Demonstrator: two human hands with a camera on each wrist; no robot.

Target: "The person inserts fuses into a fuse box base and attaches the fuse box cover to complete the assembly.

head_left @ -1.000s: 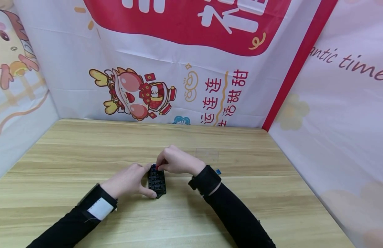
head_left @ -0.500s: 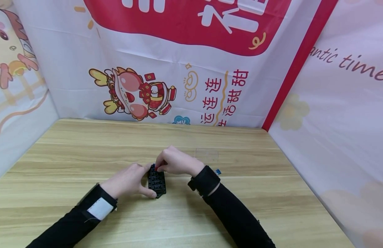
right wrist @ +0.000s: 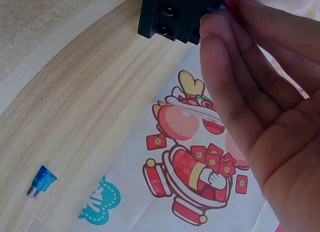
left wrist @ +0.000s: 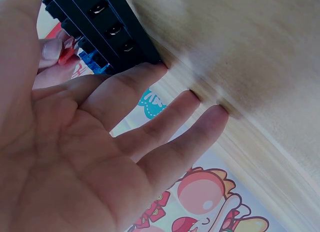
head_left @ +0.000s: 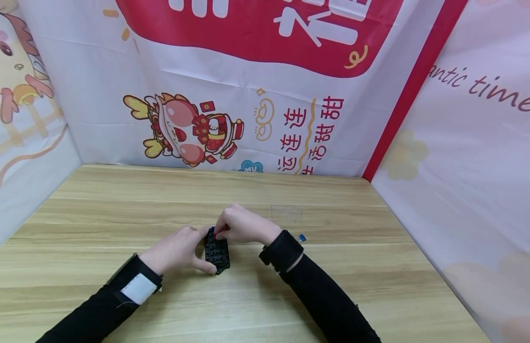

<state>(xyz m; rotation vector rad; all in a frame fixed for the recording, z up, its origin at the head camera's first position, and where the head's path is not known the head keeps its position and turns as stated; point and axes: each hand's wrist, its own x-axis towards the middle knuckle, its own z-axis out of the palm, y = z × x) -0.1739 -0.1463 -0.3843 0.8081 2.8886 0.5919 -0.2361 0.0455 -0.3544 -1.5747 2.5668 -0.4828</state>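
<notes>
A black fuse box [head_left: 217, 255] with rows of slots rests on the table. My left hand [head_left: 181, 247] steadies it, thumb at the near end and index finger at the far end; the other fingers spread past it in the left wrist view. My right hand [head_left: 247, 224] pinches a red blade fuse [left wrist: 66, 52] against the box's top near the far end. The slot under it is hidden by the fingers. Beside the red one, a blue blade fuse [left wrist: 94, 61] sits in the box's far end.
Another blue blade fuse [right wrist: 43, 179] lies loose on the wooden table [head_left: 355, 267], right of the box. Behind the right wrist lies a faint clear flat piece [head_left: 286, 213]. Printed cloth [head_left: 247, 76] hangs along the table's back and sides.
The right hand and the red fuse have shifted slightly toward the near side along the box. The left hand and the fuse box have stayed in place.
</notes>
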